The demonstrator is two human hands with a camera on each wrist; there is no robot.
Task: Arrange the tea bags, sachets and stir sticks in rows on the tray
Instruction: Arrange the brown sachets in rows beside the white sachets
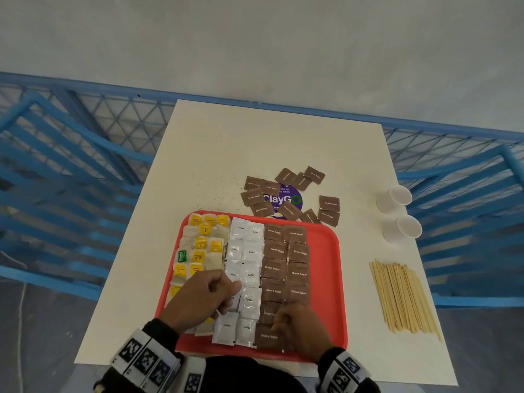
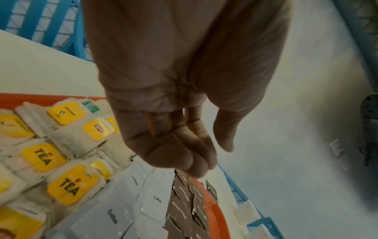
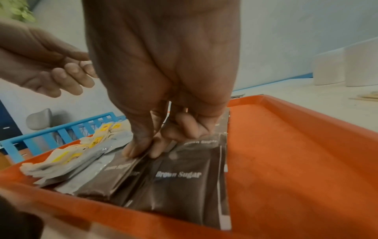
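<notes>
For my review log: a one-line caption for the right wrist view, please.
Right hand sets a brown sugar sachet among others near the red tray's front edge.

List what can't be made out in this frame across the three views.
- Head view: left hand covers tea bags and coffee sachets beneath it.
- Head view: right hand hides the near end of the brown sugar sachets.
- Right wrist view: fingertips touch the sachets; whether they pinch one is unclear.
- Left wrist view: stir sticks are out of frame.
</notes>
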